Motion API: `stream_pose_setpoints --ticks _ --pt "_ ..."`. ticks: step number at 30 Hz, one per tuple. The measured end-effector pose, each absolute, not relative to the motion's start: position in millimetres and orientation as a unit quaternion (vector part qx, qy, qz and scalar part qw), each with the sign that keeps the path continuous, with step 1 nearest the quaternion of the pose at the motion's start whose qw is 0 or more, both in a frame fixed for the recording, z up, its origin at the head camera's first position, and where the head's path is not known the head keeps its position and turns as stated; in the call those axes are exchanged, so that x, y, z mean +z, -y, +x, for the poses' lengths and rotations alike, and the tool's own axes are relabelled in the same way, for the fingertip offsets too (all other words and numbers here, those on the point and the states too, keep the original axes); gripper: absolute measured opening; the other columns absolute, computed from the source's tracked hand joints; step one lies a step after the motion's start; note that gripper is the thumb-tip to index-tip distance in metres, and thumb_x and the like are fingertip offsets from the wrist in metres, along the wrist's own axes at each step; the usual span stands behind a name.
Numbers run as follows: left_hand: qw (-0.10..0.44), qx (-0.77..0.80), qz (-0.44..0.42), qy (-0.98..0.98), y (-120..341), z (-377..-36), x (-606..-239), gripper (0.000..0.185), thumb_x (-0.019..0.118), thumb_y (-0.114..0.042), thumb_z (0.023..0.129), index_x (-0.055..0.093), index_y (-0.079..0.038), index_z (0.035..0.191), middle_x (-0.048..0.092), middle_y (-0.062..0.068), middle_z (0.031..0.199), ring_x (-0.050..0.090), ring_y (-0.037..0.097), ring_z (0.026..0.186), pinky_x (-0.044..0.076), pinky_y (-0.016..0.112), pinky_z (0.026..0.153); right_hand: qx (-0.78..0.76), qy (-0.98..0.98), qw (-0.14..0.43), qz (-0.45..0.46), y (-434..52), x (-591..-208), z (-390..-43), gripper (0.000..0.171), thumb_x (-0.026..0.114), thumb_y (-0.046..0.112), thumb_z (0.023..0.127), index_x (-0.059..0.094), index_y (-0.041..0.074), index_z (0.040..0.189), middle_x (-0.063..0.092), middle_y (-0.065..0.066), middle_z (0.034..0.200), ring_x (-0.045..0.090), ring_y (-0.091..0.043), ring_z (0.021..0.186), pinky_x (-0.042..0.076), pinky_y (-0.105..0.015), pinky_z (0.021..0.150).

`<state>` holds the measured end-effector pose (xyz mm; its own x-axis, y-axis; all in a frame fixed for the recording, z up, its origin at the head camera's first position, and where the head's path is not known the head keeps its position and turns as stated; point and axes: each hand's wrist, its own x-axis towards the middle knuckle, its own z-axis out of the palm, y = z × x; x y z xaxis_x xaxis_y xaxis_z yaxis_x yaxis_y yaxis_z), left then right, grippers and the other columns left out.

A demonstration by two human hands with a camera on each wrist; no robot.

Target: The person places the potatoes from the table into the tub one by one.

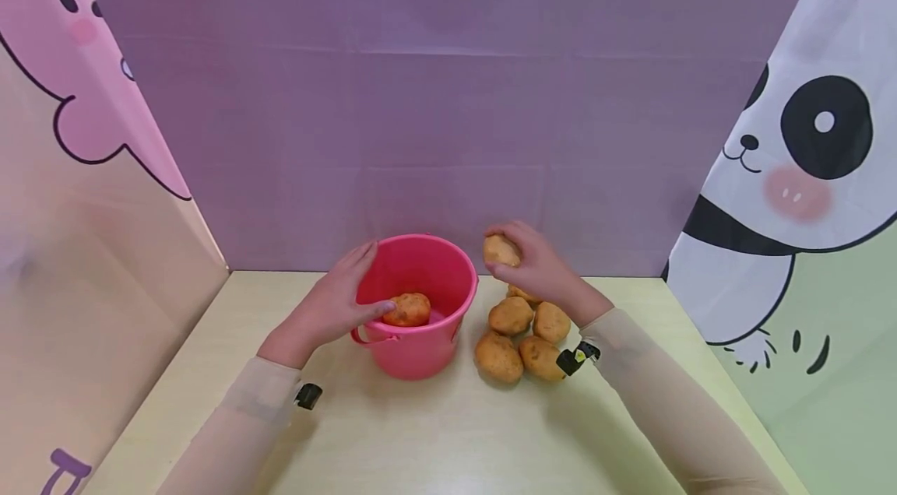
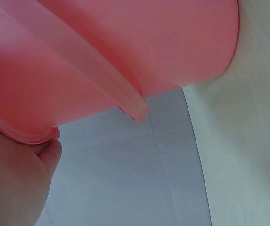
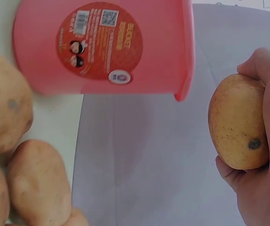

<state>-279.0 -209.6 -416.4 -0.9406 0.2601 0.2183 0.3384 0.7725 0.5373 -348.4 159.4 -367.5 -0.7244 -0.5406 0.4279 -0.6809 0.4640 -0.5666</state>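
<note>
A: Nearest on the tabletop (image 1: 434,433), what lies there?

B: A heap of potatoes (image 1: 522,335), at about four o'clock from the pink bucket (image 1: 416,308) and just beside it.

A: And the left hand (image 1: 336,300)?

B: At the bucket's nine o'clock side, fingers straight against wall and rim, thumb over the edge, steadying rather than gripping. One potato in the bucket (image 1: 407,310) already lies by that thumb.

A: The right hand (image 1: 536,269)?

B: Clasped around a raised potato (image 1: 501,251), level with the rim at its three o'clock, still outside it.

A: What could go wrong?

B: I'd judge the light bucket may tip if the potato strikes the rim, or the potato could slip and scatter the heap below.
</note>
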Motion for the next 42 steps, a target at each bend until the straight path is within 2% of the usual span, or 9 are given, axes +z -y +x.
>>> stream_pose_setpoints --ticks 21,31,42 --pt "0.067 -0.298 -0.157 0.939 209 -277 -415 0.12 0.093 -0.042 0.087 0.021 -0.007 0.177 0.022 0.019 0.182 0.024 0.048 0.164 0.06 0.068 0.099 0.359 0.845 0.071 0.389 -105 -355 -353 0.046 0.081 0.019 0.095 0.069 0.013 0.139 0.064 -0.003 0.127 0.062 -0.022 0.102 0.061 -0.035 0.077" --pt "0.068 -0.301 -0.164 0.937 210 -278 -416 0.122 0.093 -0.045 0.086 0.021 -0.008 0.177 0.023 0.018 0.181 0.026 0.047 0.163 0.06 0.067 0.099 0.361 0.825 0.071 0.429 -84 -359 -357 0.047 0.08 0.015 0.095 0.069 0.002 0.139 0.065 -0.006 0.122 0.061 -0.022 0.101 0.06 -0.032 0.079" --pt "0.07 -0.302 -0.166 0.936 211 -278 -417 0.122 0.093 -0.045 0.087 0.019 -0.009 0.178 0.023 0.018 0.181 0.027 0.047 0.162 0.061 0.066 0.1 0.372 0.809 0.054 0.451 -68 -372 -366 0.05 0.079 0.018 0.095 0.068 0.001 0.14 0.065 -0.006 0.126 0.061 -0.021 0.106 0.062 -0.03 0.085"
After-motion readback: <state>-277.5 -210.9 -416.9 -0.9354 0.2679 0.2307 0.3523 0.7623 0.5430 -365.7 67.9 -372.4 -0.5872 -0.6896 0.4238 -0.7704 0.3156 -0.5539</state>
